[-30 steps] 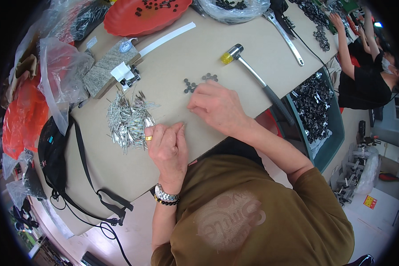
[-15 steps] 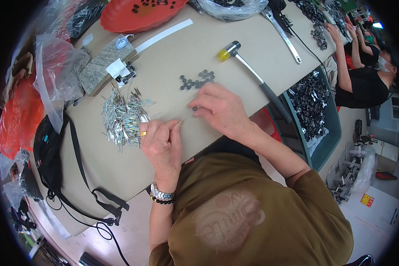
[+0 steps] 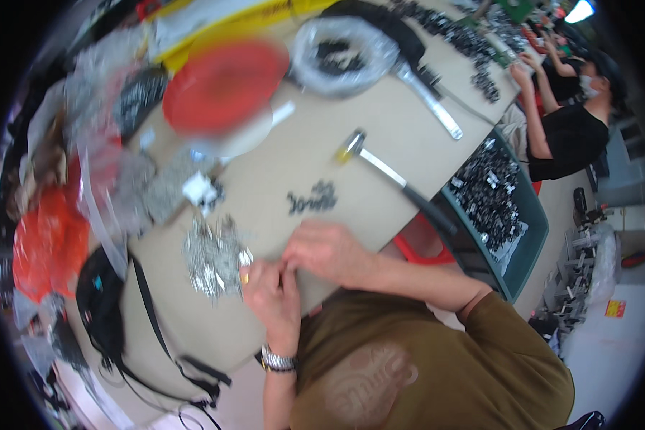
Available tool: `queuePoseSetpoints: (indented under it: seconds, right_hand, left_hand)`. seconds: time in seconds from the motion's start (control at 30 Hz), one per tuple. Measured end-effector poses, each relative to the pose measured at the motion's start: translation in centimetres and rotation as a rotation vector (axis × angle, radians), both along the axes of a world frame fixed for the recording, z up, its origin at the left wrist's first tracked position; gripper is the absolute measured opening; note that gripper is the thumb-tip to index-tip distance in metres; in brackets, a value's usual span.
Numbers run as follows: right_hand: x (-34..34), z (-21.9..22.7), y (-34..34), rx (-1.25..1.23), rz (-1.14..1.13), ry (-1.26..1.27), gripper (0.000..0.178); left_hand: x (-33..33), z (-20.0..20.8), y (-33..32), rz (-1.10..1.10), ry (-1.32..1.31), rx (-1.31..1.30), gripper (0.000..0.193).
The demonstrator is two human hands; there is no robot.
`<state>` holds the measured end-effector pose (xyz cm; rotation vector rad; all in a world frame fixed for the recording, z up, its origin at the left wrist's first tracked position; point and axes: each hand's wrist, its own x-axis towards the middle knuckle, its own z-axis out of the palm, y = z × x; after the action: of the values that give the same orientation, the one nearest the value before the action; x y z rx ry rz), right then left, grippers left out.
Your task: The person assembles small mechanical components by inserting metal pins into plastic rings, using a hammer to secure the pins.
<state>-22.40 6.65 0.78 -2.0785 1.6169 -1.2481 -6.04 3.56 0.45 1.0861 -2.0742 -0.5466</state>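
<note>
My left hand (image 3: 274, 297) and my right hand (image 3: 327, 252) meet over the table near its front edge, their fingertips pinched together. Half a second earlier a thin metal pin showed in the left fingers and a small black round cap in the right; both are now hidden by fingers and blur. Beside my left hand lies a heap of thin silvery metal pins (image 3: 211, 259). Just beyond my right hand sits a loose group of small black round caps (image 3: 314, 199).
A mallet (image 3: 380, 168) with a yellow head lies right of the caps, a large wrench (image 3: 430, 100) behind it. Farther back are a red bowl (image 3: 226, 89) and a bagged dish (image 3: 337, 82). A green bin (image 3: 523, 258) of black parts stands right. A black bag (image 3: 100, 301) lies left.
My right hand has come left and down to my left hand, and their fingertips now meet. The whole view has shifted and blurred, with more of the table's far side showing.
</note>
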Motion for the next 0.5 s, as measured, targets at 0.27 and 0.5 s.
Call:
queuePoseSetpoints:
  seconds: [0.27, 0.5]
  right_hand:
    - [0.67, 0.18, 0.24, 0.023, 0.034, -0.058, 0.012]
    - [0.51, 0.04, 0.29, 0.066, 0.042, -0.09, 0.017]
  left_hand:
    - [0.18, -0.27, 0.5, 0.021, 0.046, 0.02, 0.014]
    - [-0.02, -0.4, 0.43, 0.023, 0.059, 0.114, 0.008]
